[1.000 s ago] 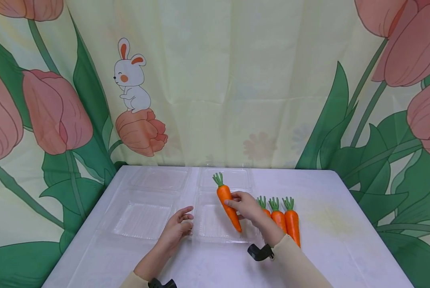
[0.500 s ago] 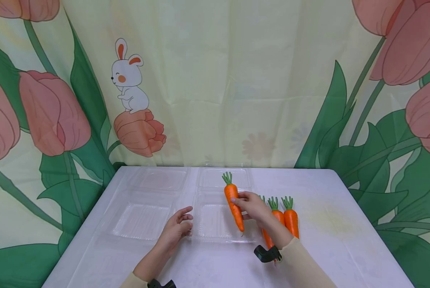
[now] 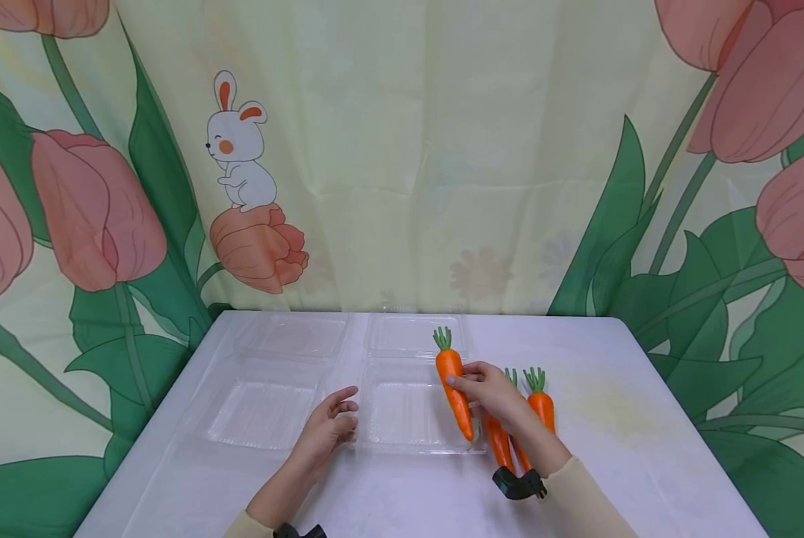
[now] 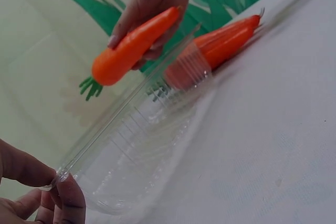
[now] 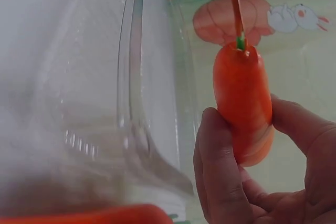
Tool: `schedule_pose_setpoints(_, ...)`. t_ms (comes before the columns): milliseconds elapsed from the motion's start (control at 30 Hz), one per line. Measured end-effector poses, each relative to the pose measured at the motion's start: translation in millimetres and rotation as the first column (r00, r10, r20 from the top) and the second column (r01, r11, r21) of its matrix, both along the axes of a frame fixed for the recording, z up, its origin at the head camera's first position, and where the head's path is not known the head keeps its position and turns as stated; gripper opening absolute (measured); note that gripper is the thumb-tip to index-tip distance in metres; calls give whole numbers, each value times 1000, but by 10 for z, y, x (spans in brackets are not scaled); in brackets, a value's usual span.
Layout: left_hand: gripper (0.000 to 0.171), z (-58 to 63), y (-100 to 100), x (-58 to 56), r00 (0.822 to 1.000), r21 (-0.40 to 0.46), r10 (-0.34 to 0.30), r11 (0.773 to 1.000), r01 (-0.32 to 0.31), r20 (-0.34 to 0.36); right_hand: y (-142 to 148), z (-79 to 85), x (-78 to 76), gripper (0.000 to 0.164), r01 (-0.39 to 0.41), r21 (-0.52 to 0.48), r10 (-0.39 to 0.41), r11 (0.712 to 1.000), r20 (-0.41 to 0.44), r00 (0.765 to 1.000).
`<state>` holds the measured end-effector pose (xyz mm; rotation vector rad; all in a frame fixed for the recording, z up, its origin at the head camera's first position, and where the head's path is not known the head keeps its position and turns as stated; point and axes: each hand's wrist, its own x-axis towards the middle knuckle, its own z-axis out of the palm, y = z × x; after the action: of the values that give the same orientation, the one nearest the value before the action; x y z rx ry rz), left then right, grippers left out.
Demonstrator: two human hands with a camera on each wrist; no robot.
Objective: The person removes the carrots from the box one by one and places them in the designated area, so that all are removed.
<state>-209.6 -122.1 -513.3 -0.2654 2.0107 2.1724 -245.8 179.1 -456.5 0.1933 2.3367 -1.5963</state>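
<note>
My right hand (image 3: 492,388) grips an orange carrot (image 3: 454,392) with green leaves, its tip slanting down and right. In the head view it overlaps the right side of a clear plastic container (image 3: 382,444); the left wrist view shows the carrot (image 4: 134,45) above the rim. My left hand (image 3: 326,430) is at that container's left edge, thumb and fingers pinching the rim, seen close in the left wrist view. More carrots (image 3: 542,409) lie right of the container, partly hidden by my right forearm.
A second clear container (image 3: 261,415) lies open on the white-covered table (image 3: 631,463) at the left. Both lids fold back toward the table's far edge. A curtain (image 3: 375,149) with tulips and a rabbit hangs behind.
My right hand has moved to the right with the carrot, from over the container's middle to its right side, and the carrot stands somewhat more upright. My left hand has stayed at the rim.
</note>
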Motion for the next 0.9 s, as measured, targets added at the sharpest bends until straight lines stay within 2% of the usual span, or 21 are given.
schedule_pose_setpoints(333,58,-11,-8,17,1000,23,18,1000,-18,-12,355,24,116,70,27,56,-27,998,-1,1000)
schedule_pose_setpoints(667,59,22,-38,4,1000,12,19,1000,-18,-25,835,9,252,79,70,131,-72,989,6,997)
schedule_pose_setpoints(900,59,9,-54,35,999,12,31,999,-31,-11,1210,-31,350,87,89,142,-92,986,11,996)
